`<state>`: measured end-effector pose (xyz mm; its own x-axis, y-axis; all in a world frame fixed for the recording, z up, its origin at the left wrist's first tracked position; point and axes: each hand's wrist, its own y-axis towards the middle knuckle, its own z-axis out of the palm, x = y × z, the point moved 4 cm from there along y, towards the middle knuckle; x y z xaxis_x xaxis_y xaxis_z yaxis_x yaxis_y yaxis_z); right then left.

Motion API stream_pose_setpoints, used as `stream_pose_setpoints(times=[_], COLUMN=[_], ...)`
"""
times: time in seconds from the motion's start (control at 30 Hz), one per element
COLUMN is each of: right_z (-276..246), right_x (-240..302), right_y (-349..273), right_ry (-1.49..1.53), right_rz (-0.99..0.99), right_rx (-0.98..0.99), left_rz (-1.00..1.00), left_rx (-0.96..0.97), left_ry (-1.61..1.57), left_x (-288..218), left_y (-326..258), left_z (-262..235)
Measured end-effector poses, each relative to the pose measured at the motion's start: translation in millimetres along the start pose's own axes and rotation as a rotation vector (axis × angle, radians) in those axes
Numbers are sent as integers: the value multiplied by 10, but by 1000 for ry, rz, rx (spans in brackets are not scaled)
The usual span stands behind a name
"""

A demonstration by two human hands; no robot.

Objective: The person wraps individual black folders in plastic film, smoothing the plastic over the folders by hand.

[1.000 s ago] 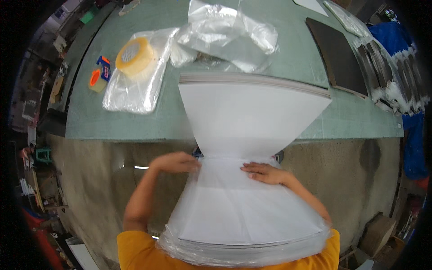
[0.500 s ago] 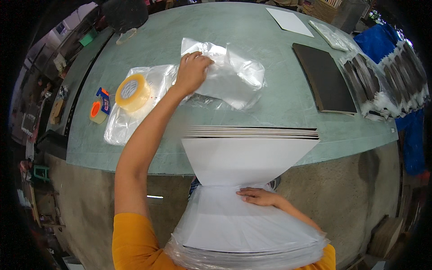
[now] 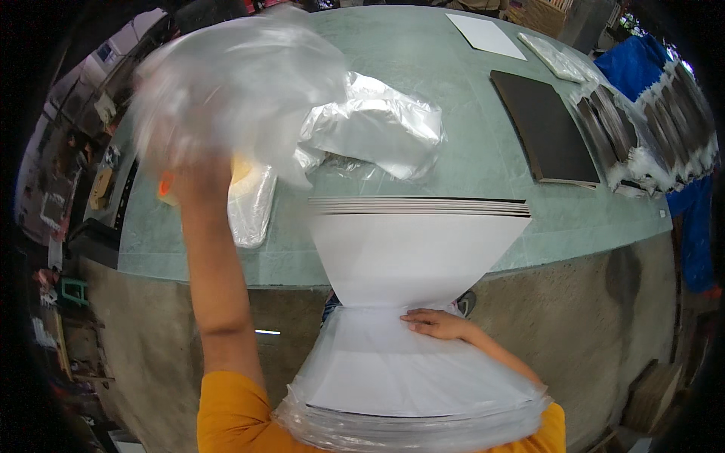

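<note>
My left hand (image 3: 198, 155) is raised at the far left of the table, smeared by motion and partly covered by a clear plastic bag (image 3: 249, 83) that billows from its grip. On my lap lies a stack of white boards (image 3: 415, 253), its far end reaching over the table edge. Clear plastic wrap (image 3: 408, 428) covers the near part of the stack. My right hand (image 3: 432, 325) rests flat on top of the wrapped part, fingers stretched out. More clear plastic bags (image 3: 385, 124) lie crumpled on the table beyond the boards.
The green table (image 3: 377, 45) spans the view. A roll of clear tape (image 3: 241, 167) and a smaller orange-cored tape roll (image 3: 166, 187) are mostly hidden by my left arm and the bag. At right lie a dark board stack (image 3: 540, 128), plastic-wrapped dark bundles (image 3: 612, 132) and a white sheet (image 3: 485, 35).
My left hand has pulled a clear plastic bag off the pile and swung it to the left. My right hand stays on the wrapped boards.
</note>
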<state>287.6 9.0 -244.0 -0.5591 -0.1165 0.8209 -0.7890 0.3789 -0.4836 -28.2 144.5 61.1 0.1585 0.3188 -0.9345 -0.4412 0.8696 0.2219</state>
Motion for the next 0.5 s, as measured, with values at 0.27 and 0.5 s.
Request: stream_pose_setpoints(times=[0.27,0.5], right_z=[-690,-633], right_x=[1623,1702], right_y=[-450,-371], right_ry=[225,-143], right_rz=[-488,-319], right_rx=[-299,-644], left_rz=[-336,-348], left_rx=[1620,1084], left_ry=[1681,937], left_x=[1293,873], left_y=[-2219,-1884], left_z=[-144,108])
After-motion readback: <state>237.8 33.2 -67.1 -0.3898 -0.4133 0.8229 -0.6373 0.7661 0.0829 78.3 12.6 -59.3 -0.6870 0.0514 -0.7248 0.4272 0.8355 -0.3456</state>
